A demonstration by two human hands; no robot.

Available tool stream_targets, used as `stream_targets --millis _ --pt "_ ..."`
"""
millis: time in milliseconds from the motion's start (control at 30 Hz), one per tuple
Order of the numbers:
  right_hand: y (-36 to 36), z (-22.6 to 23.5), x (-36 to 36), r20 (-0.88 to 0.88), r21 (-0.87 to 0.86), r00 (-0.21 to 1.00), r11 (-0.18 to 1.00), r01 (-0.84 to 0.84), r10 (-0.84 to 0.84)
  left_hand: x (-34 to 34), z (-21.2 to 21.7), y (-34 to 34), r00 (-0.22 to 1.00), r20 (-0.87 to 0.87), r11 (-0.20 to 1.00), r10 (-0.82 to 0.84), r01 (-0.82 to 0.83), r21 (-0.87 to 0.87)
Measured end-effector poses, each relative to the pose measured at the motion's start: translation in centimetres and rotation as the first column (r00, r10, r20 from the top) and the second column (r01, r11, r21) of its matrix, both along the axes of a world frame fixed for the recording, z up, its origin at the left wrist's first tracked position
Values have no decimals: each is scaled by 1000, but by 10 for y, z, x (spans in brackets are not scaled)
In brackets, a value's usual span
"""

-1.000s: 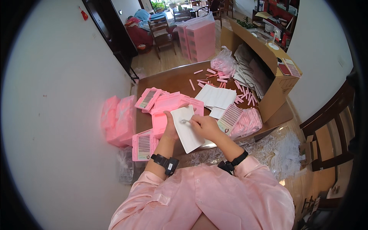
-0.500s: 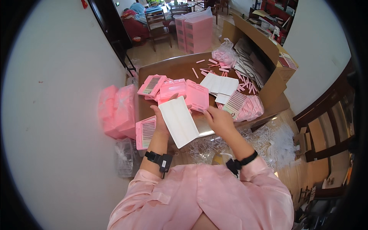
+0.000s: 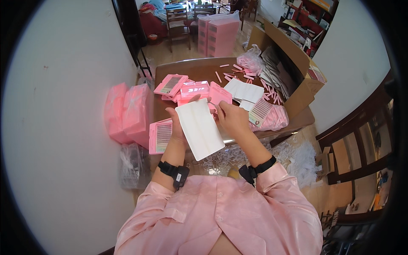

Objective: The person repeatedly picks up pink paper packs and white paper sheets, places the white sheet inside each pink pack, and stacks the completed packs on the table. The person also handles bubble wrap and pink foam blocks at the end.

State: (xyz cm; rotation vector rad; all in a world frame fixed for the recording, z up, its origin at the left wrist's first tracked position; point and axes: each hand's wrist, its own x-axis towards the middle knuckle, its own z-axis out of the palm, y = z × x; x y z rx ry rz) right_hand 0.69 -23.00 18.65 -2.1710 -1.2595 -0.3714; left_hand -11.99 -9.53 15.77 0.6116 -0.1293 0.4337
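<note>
A white rectangular card [image 3: 199, 131], with a faint strip down its length, lies tilted across my left hand [image 3: 177, 126]. My left thumb is along its left edge, and the other fingers reach behind it, partly hidden. At the card's upper right corner, the fingers of my right hand [image 3: 234, 120] are pinched together; their tips are small and hard to make out. Just beyond the hands are an open pink plastic case [image 3: 219, 94] and a clear-lidded pink case [image 3: 195, 88]. To the left is a pink case holding a card of dark lash clusters [image 3: 172, 84].
Another lash case [image 3: 160, 136] is at the table's near left. White cards [image 3: 245, 91], a lash card [image 3: 261, 111] and bagged pink tubes [image 3: 276, 118] lie right. A large cardboard box [image 3: 293, 46] stands behind; wrapped pink stacks [image 3: 135, 111] stand left, pink drawer units [image 3: 222, 37] beyond.
My right hand has moved left, from beside the open pink case to the white card's upper right corner. The card stays in my left hand. The view has shifted slightly.
</note>
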Motion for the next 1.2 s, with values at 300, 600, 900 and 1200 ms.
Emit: stream_targets --millis 300,600,900,1200 --pt "-49 11 -11 -95 -479 940 813 -332 329 -20 -7 30 993 -57 993 106 -103 59" --pt "-2 2 -5 -25 -7 996 996 -91 91 -16 -3 11 999 -47 998 2 -5 -58" --pt "9 2 -6 27 57 991 989 -135 134 -17 -5 10 999 37 995 -18 21 -99" --pt "-32 -2 6 -50 -265 893 856 -443 447 -28 -13 35 986 -59 985 157 -160 -65"
